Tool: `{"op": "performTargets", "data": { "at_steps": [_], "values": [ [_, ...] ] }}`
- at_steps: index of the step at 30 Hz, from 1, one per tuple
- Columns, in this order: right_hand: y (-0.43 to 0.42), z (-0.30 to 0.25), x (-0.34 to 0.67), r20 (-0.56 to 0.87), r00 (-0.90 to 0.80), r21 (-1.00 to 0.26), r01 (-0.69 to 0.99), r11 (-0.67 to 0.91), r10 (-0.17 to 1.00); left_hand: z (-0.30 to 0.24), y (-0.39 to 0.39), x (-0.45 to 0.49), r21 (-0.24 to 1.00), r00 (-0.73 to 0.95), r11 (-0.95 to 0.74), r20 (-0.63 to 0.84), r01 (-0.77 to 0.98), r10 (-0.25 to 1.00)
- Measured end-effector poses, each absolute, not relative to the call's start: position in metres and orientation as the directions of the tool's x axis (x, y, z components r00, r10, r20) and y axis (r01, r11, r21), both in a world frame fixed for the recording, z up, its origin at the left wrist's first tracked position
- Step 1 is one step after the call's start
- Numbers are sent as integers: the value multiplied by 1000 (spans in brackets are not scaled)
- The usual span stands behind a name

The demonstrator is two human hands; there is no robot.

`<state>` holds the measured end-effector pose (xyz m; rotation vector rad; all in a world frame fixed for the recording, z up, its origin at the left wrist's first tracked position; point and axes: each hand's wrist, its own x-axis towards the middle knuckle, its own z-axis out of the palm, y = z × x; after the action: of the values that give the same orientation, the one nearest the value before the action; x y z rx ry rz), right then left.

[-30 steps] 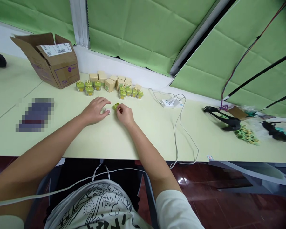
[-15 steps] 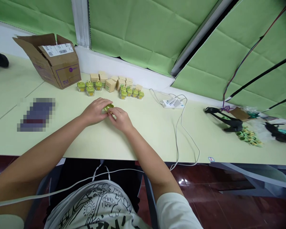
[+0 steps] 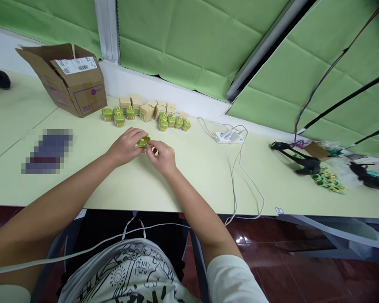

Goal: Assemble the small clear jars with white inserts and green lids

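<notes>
My left hand and my right hand meet over the middle of the pale green table. Between their fingertips sits a small green lid-like piece, pinched from both sides. What lies under my left palm is hidden. Behind the hands stands a row of small green-capped jars and small tan cartons.
An open cardboard box lies on its side at the back left. A white power strip with trailing cables sits right of centre. Black clips and green trinkets lie far right. A blurred dark patch is at left.
My right hand carried the green piece leftward to my left hand. Both hands now hold it together, where before only the right one did.
</notes>
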<state>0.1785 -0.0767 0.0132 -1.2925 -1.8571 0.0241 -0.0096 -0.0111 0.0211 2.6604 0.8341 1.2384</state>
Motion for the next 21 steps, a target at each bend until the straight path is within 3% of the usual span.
{"op": "performTargets", "data": {
  "at_steps": [10, 21],
  "values": [
    [-81, 17, 169, 586, -70, -427, 820, 381, 807, 19, -18, 1, 223, 520, -874, 730, 432, 444],
    [-77, 14, 170, 554, -90, -402, 841, 361, 827, 15, -19, 1, 244, 511, -863, 722, 443, 466]
  ]
}}
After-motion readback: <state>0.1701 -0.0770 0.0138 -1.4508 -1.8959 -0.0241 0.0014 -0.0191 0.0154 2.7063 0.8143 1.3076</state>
